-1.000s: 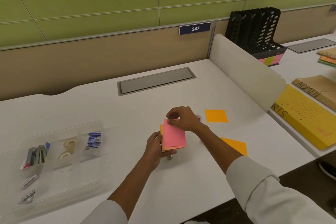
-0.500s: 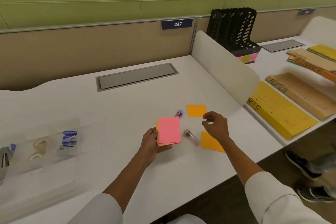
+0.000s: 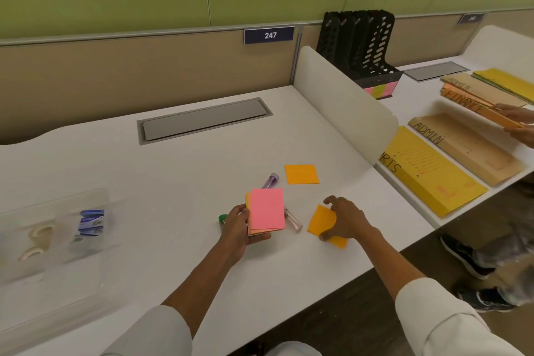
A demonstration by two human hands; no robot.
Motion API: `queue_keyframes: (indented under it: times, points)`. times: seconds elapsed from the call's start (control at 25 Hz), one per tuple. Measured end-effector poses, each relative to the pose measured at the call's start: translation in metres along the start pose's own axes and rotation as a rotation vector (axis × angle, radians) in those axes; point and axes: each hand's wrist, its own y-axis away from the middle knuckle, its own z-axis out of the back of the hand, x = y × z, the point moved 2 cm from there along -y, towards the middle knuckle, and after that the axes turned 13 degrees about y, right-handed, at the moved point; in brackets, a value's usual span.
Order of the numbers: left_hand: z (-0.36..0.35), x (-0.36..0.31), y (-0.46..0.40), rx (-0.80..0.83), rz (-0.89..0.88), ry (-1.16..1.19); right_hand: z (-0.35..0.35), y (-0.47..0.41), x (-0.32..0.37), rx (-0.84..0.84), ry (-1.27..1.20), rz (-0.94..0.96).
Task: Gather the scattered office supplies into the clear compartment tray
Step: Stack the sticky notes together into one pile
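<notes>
My left hand [image 3: 238, 227] holds a stack of sticky-note pads [image 3: 267, 212], pink on top, just above the desk. My right hand [image 3: 345, 218] pinches an orange sticky pad [image 3: 320, 221] lying near the desk's front edge, thumb under its near side. Another orange pad [image 3: 301, 174] lies farther back. A purple tube [image 3: 270, 180], a clear tube [image 3: 293, 221] and a green-capped item [image 3: 222, 219] lie around the stack. The clear compartment tray [image 3: 57, 298] sits at the far left, holding tape rolls [image 3: 39, 233] and blue staple boxes [image 3: 91, 221].
A white divider [image 3: 346, 104] bounds the desk on the right. Beyond it lie yellow and brown folders [image 3: 433, 173], a black file rack [image 3: 361, 46] and another person's hands [image 3: 517, 124]. A grey cable hatch [image 3: 203, 120] sits at the back of the desk.
My right hand came down from above the desk onto the nearer orange pad and now pinches it. The left hand keeps the stack. The view shifted further right.
</notes>
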Motion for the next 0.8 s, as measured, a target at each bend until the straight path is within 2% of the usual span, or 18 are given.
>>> queue_keyframes:
  times: [0.16,0.36,0.44,0.56,0.68,0.8]
  points:
    - [0.0,-0.004,-0.003,-0.002,-0.004,0.009,0.005,0.003,-0.008,-0.155,-0.416,-0.002]
    - [0.0,-0.009,-0.006,0.009,-0.011,0.008,0.052,0.016,0.001,-0.282,-0.761,0.034]
    - [0.0,-0.009,-0.007,0.005,-0.012,-0.001,0.07,0.019,0.017,-0.252,-1.026,0.037]
    - [0.001,-0.012,-0.009,0.014,-0.018,-0.012,0.076,0.019,0.058,-0.093,-1.332,-0.007]
    - [0.004,-0.018,-0.012,0.032,-0.02,-0.011,0.06,0.017,0.1,0.036,-1.413,-0.064]
    - [0.006,-0.026,-0.019,0.029,-0.03,-0.015,0.048,0.01,0.118,-0.028,-1.338,-0.117]
